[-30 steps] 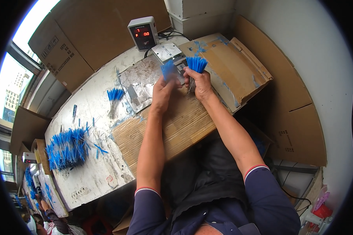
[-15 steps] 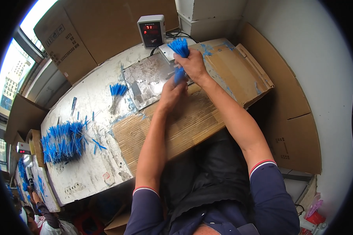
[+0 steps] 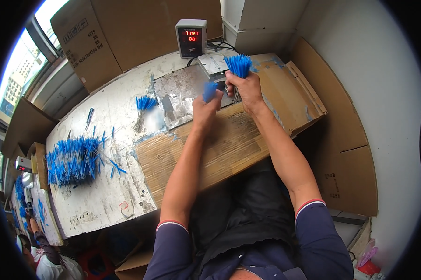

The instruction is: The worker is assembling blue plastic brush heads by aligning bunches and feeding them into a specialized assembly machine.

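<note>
My right hand (image 3: 249, 92) is closed round a thick bundle of blue-tipped wires (image 3: 238, 65), tips up and thin stems showing below the fist. Just left of it, my left hand (image 3: 205, 112) grips a smaller bundle of blue-tipped wires (image 3: 210, 89), smeared by motion. Both hands are above the worn metal plate (image 3: 180, 91), close to a small metal device (image 3: 214, 64) with a flat top. Another loose bunch of blue-tipped wires (image 3: 145, 103) lies on the white table to the left, its stems toward me.
A box with a red digital display (image 3: 191, 39) stands behind the device, with black cables. At the left lies a large pile of blue-tipped wires (image 3: 73, 161), near a slim pen-like tool (image 3: 89, 117). Flat cardboard (image 3: 196, 151) covers the near edge. Another person works at far lower left.
My right hand has moved right, away from my left, with its bundle. The two bundles are now farther apart. The view has shifted slightly, and the red display reads differently.
</note>
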Demonstrator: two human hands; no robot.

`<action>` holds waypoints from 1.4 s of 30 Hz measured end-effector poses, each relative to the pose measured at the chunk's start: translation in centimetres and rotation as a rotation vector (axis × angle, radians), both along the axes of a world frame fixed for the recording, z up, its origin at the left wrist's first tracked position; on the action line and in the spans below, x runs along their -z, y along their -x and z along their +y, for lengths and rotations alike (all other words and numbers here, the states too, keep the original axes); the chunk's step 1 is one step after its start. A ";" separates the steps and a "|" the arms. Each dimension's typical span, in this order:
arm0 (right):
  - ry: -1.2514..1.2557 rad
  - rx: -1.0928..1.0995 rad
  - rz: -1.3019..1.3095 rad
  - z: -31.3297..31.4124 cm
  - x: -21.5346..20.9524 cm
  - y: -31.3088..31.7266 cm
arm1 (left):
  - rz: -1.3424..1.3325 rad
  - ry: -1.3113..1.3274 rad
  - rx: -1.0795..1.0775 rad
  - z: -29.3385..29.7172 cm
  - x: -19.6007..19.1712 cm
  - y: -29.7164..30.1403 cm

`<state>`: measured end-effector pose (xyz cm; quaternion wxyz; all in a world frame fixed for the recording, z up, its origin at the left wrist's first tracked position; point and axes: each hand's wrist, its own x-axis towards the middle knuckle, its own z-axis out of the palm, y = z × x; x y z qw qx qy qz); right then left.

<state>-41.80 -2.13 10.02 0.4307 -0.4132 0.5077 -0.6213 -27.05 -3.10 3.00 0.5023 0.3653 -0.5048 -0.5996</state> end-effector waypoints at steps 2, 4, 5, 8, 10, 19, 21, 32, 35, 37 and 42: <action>-0.080 -0.092 -0.100 1.5 1.7 -0.1 | 0.061 -0.016 -0.033 0.0 -0.3 -0.5; -0.208 -0.196 -0.140 2.6 3.6 -0.1 | 0.138 0.022 -0.029 -0.1 -0.4 -0.6; -0.192 -0.233 -0.145 2.9 3.9 -0.4 | 0.154 0.012 -0.032 -0.2 -0.1 -0.7; -0.263 -0.285 -0.163 3.4 4.5 -0.5 | 0.076 0.057 -0.080 -0.4 0.2 -0.3; -0.277 -0.301 -0.162 3.6 4.5 -0.3 | 0.094 0.001 -0.039 -0.2 -0.2 -0.5; -0.257 -0.260 -0.432 3.9 6.5 0.5 | 0.008 -0.089 -0.004 -0.7 -0.2 -1.1; -0.251 -0.226 -0.488 4.1 6.7 0.5 | -0.013 -0.073 -0.044 -0.7 -0.2 -0.9; -0.084 0.140 -0.447 5.0 6.2 -1.7 | 0.028 -0.010 -0.258 -0.8 0.8 0.0; -0.010 0.253 -0.574 4.7 5.4 -1.6 | 0.226 -0.103 -0.382 -1.2 0.6 -0.4; -0.009 0.357 -0.641 4.7 5.0 -1.6 | 0.250 -0.118 -0.383 -1.5 0.5 -1.4; -0.046 0.143 -0.294 4.9 6.7 0.6 | 0.049 -0.051 -0.274 -1.7 0.4 -0.8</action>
